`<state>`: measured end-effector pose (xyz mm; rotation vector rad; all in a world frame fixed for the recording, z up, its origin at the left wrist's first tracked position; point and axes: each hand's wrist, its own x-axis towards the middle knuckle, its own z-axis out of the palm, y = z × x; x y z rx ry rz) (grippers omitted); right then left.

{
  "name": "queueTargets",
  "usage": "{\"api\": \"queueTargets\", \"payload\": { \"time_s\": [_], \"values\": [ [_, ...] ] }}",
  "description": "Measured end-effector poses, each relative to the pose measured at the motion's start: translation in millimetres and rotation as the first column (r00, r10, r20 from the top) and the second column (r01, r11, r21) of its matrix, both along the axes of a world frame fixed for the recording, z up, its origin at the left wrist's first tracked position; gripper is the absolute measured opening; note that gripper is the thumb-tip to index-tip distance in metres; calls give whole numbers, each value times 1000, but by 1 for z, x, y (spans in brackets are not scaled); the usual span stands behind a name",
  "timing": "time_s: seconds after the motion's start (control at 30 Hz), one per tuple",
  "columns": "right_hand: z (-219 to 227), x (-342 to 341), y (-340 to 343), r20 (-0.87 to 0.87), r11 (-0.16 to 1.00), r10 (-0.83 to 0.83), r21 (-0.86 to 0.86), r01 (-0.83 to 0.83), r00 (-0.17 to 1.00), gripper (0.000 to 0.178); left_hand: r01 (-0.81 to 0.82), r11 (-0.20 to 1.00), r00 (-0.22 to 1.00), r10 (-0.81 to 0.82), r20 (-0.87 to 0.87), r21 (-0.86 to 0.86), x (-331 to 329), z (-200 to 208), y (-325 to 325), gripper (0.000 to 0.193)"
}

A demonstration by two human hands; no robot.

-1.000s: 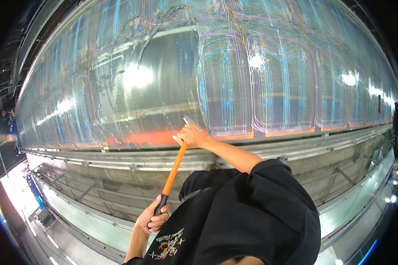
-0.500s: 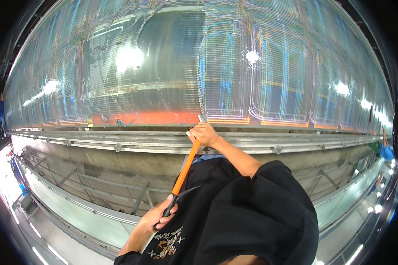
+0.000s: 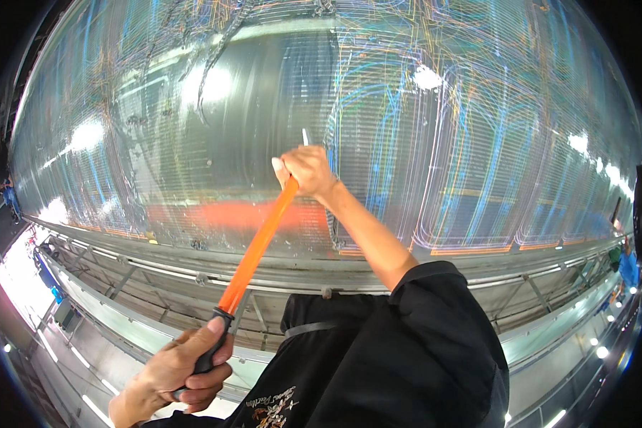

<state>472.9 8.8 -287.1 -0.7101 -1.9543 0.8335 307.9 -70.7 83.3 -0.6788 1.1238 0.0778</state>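
Observation:
A long scraper-like tool (image 3: 255, 250) slants across the middle, with an orange shaft, a black grip and a narrow metal tip. My left hand (image 3: 192, 364) is wrapped round the black grip, low and to the left. Farther up, my right hand (image 3: 309, 171) closes round the shaft just below the tip. Both hands are over the near part of a wide glossy panel (image 3: 264, 93) or close to its near edge. Beside the tip runs a ragged border between a smooth grey patch and a finely lined, many-coloured area (image 3: 392, 135). Whether the tip touches the surface I cannot tell.
A metal rail (image 3: 200, 279) runs along the panel's near side, with framing below it. Dark wavy strips (image 3: 210, 78) lie on the far part of the grey patch. People in blue stand at the far left (image 3: 8, 196) and far right (image 3: 628, 267).
Both hands have shifted: the right has moved away from me over the panel and slightly left, while the left has moved left and lower. The tip has gone from the near edge to farther in.

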Motion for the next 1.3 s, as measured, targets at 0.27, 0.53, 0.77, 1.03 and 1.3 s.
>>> {"api": "queueTargets", "payload": {
  "time_s": [0.27,0.53,0.77,1.03,1.3],
  "values": [
    [-12,-19,252,118,985,111,116,-125,987,39,-549,827,833,530,159,120,-5,-62,118,52],
    [-4,-24,187,300,948,297,18,-316,906,46,-717,656,691,620,372,237,2,-87,23,51],
    [23,-1,-78,194,905,413,-193,-378,890,47,-756,652,645,725,243,63,36,-38,-202,49],
    [28,115,-258,239,961,261,-156,-228,935,39,-176,957,984,167,57,231,97,-34,-343,50],
    [21,131,-241,219,958,286,-96,-271,933,36,-129,972,991,121,48,197,107,-34,-322,51]
  ]
}}
